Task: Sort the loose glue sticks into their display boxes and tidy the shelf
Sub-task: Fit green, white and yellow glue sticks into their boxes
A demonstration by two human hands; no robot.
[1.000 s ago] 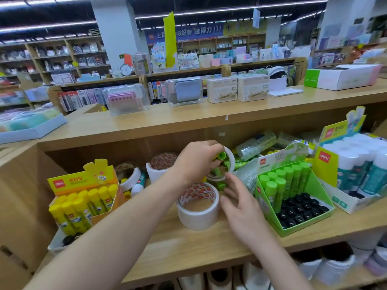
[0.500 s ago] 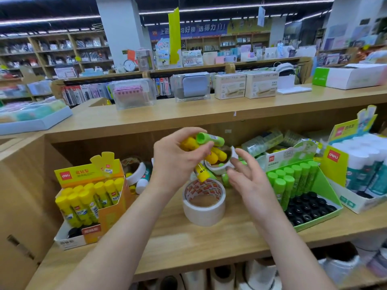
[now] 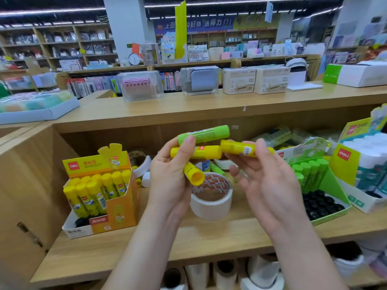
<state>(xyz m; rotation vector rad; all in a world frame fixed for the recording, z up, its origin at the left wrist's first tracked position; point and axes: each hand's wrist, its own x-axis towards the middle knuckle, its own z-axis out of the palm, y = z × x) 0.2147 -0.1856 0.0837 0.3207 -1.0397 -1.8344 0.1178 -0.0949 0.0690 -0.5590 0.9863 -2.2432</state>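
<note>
Head view: left hand (image 3: 167,185) grips two yellow plastic glue sticks (image 3: 195,152) and one green plastic glue stick (image 3: 204,133). Right hand (image 3: 272,185) pinches third yellow stick (image 3: 236,147), long axis crosswise. Yellow cardboard display box (image 3: 119,212) sits by wooden shelf (image 3: 188,237) left edge, nearer left hand.

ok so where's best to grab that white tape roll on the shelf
Pinch its near wall from above. The tape roll lies flat on the shelf with its core open upward, so the wall can be clamped between its inner and outer faces.
</note>
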